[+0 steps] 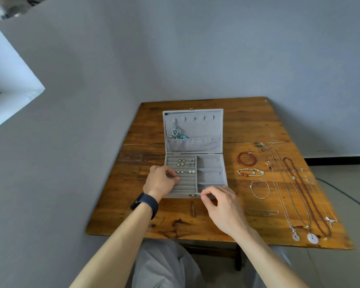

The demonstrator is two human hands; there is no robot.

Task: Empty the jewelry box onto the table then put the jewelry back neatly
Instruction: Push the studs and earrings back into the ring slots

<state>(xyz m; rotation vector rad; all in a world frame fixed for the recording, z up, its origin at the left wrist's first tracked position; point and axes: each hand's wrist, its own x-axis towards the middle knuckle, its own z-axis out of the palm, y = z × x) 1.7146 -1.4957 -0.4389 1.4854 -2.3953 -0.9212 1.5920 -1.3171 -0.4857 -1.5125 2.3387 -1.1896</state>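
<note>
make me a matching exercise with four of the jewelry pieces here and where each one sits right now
Column one:
1. red bead bracelet
2. turquoise pendant
3. pearl studs
4. large white disc pendant

Column two:
A. in the ring rolls of the jewelry box
B. on the table, near its front right corner
C. hanging inside the open lid
D. on the table, just right of the jewelry box

Pairs: 1-D, 2-C, 3-A, 4-B
</note>
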